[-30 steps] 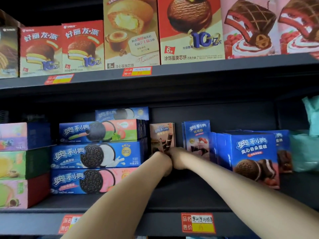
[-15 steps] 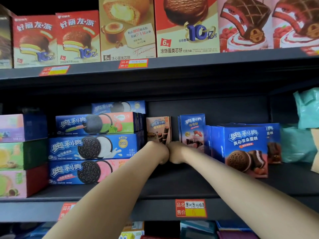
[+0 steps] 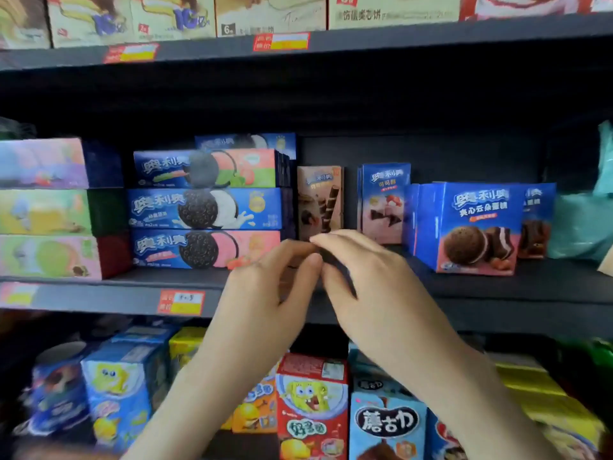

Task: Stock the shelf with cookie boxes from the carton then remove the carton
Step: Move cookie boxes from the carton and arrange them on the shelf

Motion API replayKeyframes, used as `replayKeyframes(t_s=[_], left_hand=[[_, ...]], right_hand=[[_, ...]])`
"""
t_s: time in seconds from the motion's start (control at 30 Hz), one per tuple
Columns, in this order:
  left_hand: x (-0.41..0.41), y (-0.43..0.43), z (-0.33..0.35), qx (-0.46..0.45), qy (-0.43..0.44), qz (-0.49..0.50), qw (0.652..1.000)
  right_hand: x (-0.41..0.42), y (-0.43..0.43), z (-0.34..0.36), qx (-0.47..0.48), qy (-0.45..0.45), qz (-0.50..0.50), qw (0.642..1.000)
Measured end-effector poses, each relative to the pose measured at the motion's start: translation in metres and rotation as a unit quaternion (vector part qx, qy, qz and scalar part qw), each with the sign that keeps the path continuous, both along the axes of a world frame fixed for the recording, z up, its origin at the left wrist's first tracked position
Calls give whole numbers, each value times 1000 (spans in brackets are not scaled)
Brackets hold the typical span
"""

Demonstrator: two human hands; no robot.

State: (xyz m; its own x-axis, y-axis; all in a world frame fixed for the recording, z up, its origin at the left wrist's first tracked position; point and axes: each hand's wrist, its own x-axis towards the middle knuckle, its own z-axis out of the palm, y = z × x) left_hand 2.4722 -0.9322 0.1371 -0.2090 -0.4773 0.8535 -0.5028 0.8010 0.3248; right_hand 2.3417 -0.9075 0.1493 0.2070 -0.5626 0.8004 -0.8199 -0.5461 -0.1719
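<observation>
- A person's left hand (image 3: 265,287) and right hand (image 3: 361,277) meet fingertip to fingertip in front of the shelf (image 3: 497,290), fingers bent and drawn together around a dark, blurred patch. Whether either hand grips anything there cannot be told.
- Half a second ago both hands were balled knuckle to knuckle far back on the shelf. Now they have come out to its front edge and the fingers have loosened.
- Just behind the fingertips stands the brown box (image 3: 320,202), upright and in the same spot as before. It is apart from the hands.
- Beyond the right hand stands the blue box (image 3: 383,202), also upright, with a gap between it and the brown one.
- Farther to the right of that hand is the big box (image 3: 471,227), angled to the front, unmoved.
- Left of the left hand is the stack (image 3: 205,210) of flat cookie boxes, three in front, just beside the brown box.
- Farther left are pastel boxes (image 3: 46,210), piled three high.
- Below the left hand, a red price tag (image 3: 180,302) sits on the shelf edge.
- The view has dropped. Under both wrists cartoon boxes (image 3: 311,403) on the shelf below now fill the bottom, while the top boxes (image 3: 272,11) are cut to a strip.
</observation>
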Motion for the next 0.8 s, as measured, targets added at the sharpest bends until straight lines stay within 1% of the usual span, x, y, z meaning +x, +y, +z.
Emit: replayKeyframes(t_s=[0.13, 0.23, 0.37, 0.43, 0.5, 0.53, 0.63, 0.8], left_hand=[[12, 24, -61, 21, 37, 47, 998], [24, 41, -107, 56, 55, 124, 989], [47, 57, -177, 144, 71, 209, 965], [61, 61, -223, 226, 75, 247, 939], [77, 69, -278, 310, 81, 300, 899], [85, 75, -306, 347, 92, 331, 873], [115, 105, -399, 460, 124, 407, 780], [165, 178, -534, 561, 176, 494, 640]], right_hand=[[18, 20, -69, -4, -47, 31, 998], [36, 31, -113, 30, -49, 84, 995], [61, 36, -173, 123, -28, 148, 981], [77, 30, -211, 195, -14, 186, 963], [97, 26, -257, 271, 0, 215, 938], [108, 25, -282, 302, 9, 227, 926], [143, 33, -360, 390, 61, 263, 880], [195, 59, -483, 469, 160, 302, 814]])
